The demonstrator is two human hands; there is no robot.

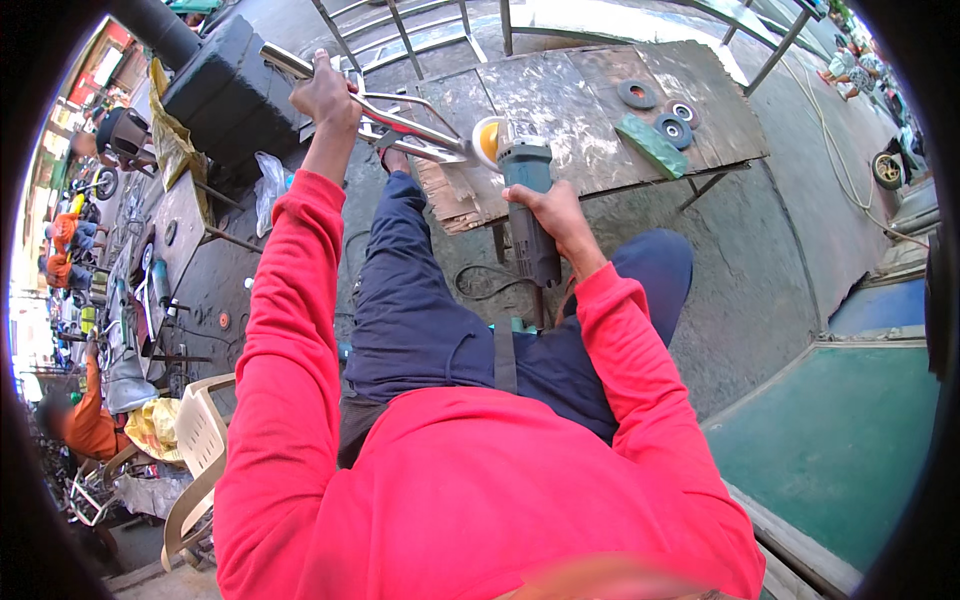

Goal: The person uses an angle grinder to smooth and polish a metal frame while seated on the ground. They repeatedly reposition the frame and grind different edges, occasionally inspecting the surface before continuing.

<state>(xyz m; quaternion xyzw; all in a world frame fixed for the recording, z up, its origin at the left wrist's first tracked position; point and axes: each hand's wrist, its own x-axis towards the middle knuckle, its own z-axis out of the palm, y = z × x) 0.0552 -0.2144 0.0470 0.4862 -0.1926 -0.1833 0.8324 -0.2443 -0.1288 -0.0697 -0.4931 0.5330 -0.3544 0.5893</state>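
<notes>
- Outdoors, the left hand (325, 95) was raised and wrapped around a shiny bent metal tube frame (400, 120); its fingers were closed tight on the upper bar.
- The right hand (555, 215) gripped the body of a teal-and-grey angle grinder (528, 200), fingers curled fully round the housing, the dark rear handle running back toward the lap.
- The grinder's yellowish buffing disc (487, 140) sat at the front end, touching or just beside the lower end of the tube frame; actual contact could not be told.
- The frame's long axis ran from the left hand down and rightward to the disc, so the working spot lay directly ahead of the right hand and below-right of the left.
- The frame's end rested at the near left corner of a worn, scuffed plywood tabletop (580, 100), beside a torn edge of board.
- Far right on the tabletop, well apart from the hands: three dark round grinding discs (637, 94) and a green rectangular block (650, 145).
- Open board lay between grinder and discs; a black boxy tank (230, 90) stood left of the frame, near the left hand.
- A foot braced near the tabletop edge.
</notes>
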